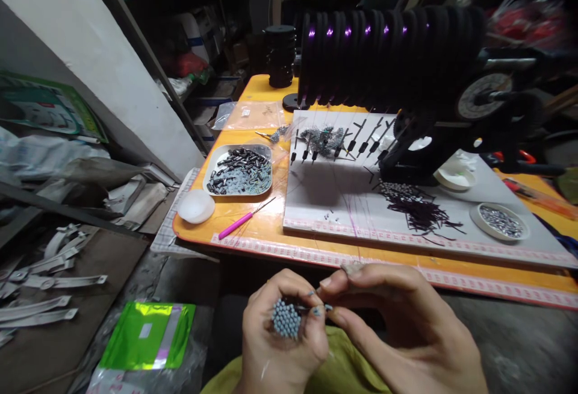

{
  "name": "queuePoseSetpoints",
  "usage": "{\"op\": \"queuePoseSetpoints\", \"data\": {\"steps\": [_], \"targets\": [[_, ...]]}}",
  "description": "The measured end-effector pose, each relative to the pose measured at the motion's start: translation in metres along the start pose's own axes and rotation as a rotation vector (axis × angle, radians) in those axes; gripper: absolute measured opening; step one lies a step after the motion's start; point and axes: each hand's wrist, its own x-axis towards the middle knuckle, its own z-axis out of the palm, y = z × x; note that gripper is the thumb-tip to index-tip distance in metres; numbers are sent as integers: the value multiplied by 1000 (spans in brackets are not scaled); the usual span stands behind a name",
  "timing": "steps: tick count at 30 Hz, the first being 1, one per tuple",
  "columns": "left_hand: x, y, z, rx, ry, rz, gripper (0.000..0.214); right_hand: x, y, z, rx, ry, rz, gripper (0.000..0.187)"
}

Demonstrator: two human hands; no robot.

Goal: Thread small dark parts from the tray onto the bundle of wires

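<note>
My left hand (284,331) is closed around a tight bundle of thin pieces (286,319), whose round grey-blue ends show packed together in the palm. Between its thumb and forefinger are more small grey-blue tips. Close beside it, my right hand (401,315) is closed, thumb and forefinger pinched at a small grey-blue piece (328,308); its full shape is hidden. A pale wrap (352,268) covers the right forefinger near its tip. Both hands are above my lap, in front of the table edge.
On the orange table (198,223) are a white tray (206,182) of dark and grey small tubes, a pink-handled hook tool (236,225), a white bowl (195,206), and a measuring tape (289,251) along the edge. A black spool machine (388,62) stands over a white board (311,201).
</note>
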Motion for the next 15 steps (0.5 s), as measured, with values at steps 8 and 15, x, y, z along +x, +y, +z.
{"op": "queuePoseSetpoints", "data": {"steps": [8,15], "targets": [[0,-2,-1,-36,-54,-20,22,0,-1,4,91,84,85,24],[-2,0,0,-26,-33,-19,19,-1,-3,16,129,145,163,21]]}}
